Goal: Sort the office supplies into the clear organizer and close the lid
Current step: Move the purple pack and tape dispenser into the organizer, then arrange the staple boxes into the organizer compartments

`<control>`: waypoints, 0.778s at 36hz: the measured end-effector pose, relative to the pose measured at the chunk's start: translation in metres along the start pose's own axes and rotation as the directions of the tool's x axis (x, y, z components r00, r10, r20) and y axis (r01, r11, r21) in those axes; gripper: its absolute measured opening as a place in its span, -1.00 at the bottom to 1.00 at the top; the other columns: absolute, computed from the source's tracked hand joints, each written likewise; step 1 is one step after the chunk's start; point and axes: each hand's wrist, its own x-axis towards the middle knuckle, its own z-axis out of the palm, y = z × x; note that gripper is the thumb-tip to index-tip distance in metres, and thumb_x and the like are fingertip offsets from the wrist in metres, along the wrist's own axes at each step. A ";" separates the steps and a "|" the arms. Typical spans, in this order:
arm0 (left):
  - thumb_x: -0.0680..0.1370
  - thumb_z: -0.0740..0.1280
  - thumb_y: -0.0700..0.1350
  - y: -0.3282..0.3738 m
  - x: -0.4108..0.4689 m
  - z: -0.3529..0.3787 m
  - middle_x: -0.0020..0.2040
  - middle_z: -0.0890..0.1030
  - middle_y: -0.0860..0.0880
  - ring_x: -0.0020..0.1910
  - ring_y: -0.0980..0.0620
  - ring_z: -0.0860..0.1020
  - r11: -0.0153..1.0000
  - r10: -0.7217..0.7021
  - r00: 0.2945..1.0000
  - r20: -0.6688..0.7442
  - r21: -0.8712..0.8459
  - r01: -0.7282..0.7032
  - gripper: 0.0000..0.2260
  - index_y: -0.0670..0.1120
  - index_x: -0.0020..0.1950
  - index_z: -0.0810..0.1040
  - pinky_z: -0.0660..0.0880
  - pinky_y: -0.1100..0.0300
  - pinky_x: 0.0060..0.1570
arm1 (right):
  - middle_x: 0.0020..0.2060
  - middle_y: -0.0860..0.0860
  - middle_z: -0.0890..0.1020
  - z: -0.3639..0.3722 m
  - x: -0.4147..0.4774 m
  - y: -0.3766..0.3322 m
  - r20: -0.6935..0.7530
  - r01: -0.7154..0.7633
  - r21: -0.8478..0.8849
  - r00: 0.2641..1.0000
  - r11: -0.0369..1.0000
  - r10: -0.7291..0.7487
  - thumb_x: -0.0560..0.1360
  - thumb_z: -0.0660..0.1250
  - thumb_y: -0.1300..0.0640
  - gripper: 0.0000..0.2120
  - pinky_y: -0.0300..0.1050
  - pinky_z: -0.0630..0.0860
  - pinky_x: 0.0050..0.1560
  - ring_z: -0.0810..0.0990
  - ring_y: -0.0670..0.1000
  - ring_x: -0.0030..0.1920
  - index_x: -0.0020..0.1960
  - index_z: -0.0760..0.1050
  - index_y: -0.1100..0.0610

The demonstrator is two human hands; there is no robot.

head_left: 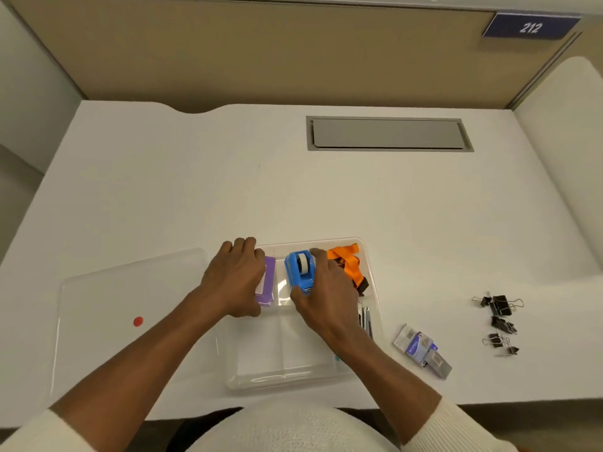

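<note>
The clear organizer (290, 376) sits at the desk's near edge, with divided compartments. My right hand (326, 298) is shut on a blue tape dispenser (300, 270), which stands in the middle back compartment. My left hand (236, 278) rests with curled fingers on the organizer's left back corner, partly covering purple sticky notes (269, 282). An orange lanyard (347, 261) lies in the right back compartment. Metal items (365, 318) show along the right side, partly hidden by my wrist. The clear lid (130, 308), marked with a red dot, lies flat to the left.
On the desk to the right lie staple boxes (422, 350) and several black binder clips (501, 321). A grey cable hatch (388, 133) is set into the desk farther back. Partition walls enclose the desk on three sides.
</note>
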 end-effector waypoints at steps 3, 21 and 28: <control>0.19 0.61 0.29 0.000 0.006 0.004 0.32 0.47 -0.04 0.30 -0.05 0.49 1.000 0.007 0.999 0.042 -0.015 -0.007 -0.09 0.00 0.42 0.34 0.46 0.08 0.18 | 0.15 0.02 0.62 0.011 0.001 -0.005 -0.003 0.012 -0.047 1.000 0.999 -0.012 0.42 0.48 -0.05 -0.34 -0.03 0.64 -0.05 0.59 0.04 0.09 0.44 0.32 0.02; 0.33 0.60 0.25 0.001 0.006 0.005 0.23 0.60 0.00 0.16 0.00 0.61 0.992 -0.059 0.996 0.071 -0.106 0.066 -0.26 0.02 0.40 0.43 0.56 0.17 0.03 | 0.24 0.16 0.55 0.024 -0.019 -0.006 0.009 0.089 -0.151 0.996 0.985 -0.089 0.61 0.35 0.06 -0.59 -0.05 0.55 0.10 0.51 0.10 0.20 0.40 0.45 0.21; 0.49 0.45 0.25 0.046 -0.010 -0.025 0.15 0.64 0.03 0.09 0.00 0.58 0.999 0.042 0.992 -0.116 -0.025 -0.045 -0.51 0.00 0.30 0.53 0.41 0.16 -0.16 | 0.08 -0.03 0.62 -0.017 -0.049 0.025 -0.262 -0.026 0.048 0.964 0.998 0.038 0.56 0.41 0.03 -0.78 -0.15 0.62 -0.11 0.60 -0.04 -0.02 0.18 0.57 0.03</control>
